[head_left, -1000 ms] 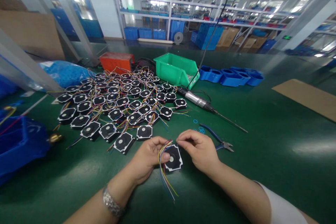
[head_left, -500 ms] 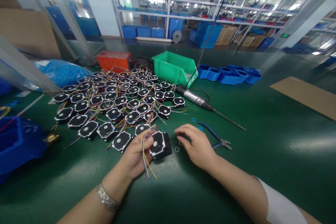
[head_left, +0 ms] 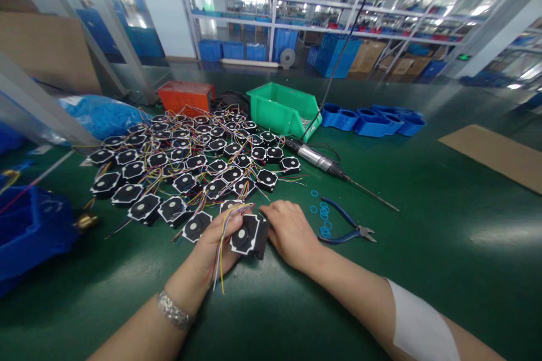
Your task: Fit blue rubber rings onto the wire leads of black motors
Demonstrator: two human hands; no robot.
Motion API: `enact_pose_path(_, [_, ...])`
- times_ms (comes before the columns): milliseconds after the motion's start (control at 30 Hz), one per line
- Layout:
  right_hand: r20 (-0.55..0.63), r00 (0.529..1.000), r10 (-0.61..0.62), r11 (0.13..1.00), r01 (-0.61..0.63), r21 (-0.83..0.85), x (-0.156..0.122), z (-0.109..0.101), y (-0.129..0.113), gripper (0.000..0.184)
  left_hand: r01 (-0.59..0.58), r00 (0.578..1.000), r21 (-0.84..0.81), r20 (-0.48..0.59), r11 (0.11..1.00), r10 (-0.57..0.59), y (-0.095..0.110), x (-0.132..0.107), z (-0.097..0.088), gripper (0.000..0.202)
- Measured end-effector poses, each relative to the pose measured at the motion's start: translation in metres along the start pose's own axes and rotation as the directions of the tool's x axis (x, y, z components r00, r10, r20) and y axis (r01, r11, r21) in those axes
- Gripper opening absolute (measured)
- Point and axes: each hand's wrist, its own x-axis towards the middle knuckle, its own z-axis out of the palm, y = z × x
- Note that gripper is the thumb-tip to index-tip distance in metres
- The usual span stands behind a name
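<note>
My left hand (head_left: 218,240) is closed around a square black-and-white motor (head_left: 250,236), its round centre facing up toward me. Loose coloured wires (head_left: 220,259) from this motor hang down over the fingers. Bent fingers of my right hand (head_left: 292,231) are pressed together at the motor's right side; whatever they hold is hidden. Several thin blue rings (head_left: 324,211) lie on the table to the right, beside and between the blue handles of a pair of cutting pliers (head_left: 345,225). Many similar motors (head_left: 185,183) with wires spread over the table beyond my left hand.
An electric screwdriver (head_left: 315,158) with a long bit lies behind the pliers. Farther back are a green bin (head_left: 283,110), an orange box (head_left: 186,98) and blue plastic housings (head_left: 372,121). Another blue housing (head_left: 36,231) is at left; a cardboard sheet (head_left: 495,155) lies at right.
My right hand has moved left from beside the rings to the motor's side, uncovering more blue rings. My left hand, still gripping the motor, has shifted slightly left.
</note>
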Motion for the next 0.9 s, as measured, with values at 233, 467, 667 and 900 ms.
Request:
enact_pose_path(233, [0.206, 0.977, -0.052, 0.994, 0.07, -0.079, 0.006, -0.001, -0.009, 0.018, -0.009, 0.999, 0.068, -0.033, 0.998, 0.011, 0.0, -0.001, 0.003, 0.027])
enact_pose_path(467, [0.275, 0.959, 0.067, 0.983, -0.017, -0.181, -0.005, -0.023, -0.004, 0.018, 0.002, 1.0, 0.132, 0.001, 0.991, -0.002, -0.008, 0.002, 0.003, 0.023])
enact_pose_path(667, [-0.253, 0.954, 0.157, 0.891, -0.027, 0.453, -0.01, -0.033, 0.002, 0.009, -0.02, 1.0, 0.132, -0.008, 0.991, 0.021, -0.012, 0.003, 0.002, 0.027])
enact_pose_path(900, [-0.474, 0.877, -0.084, 0.843, 0.316, 0.435, -0.025, -0.034, -0.018, 0.005, -0.033, 0.999, 0.133, 0.007, 0.991, 0.032, -0.011, 0.003, 0.002, 0.027])
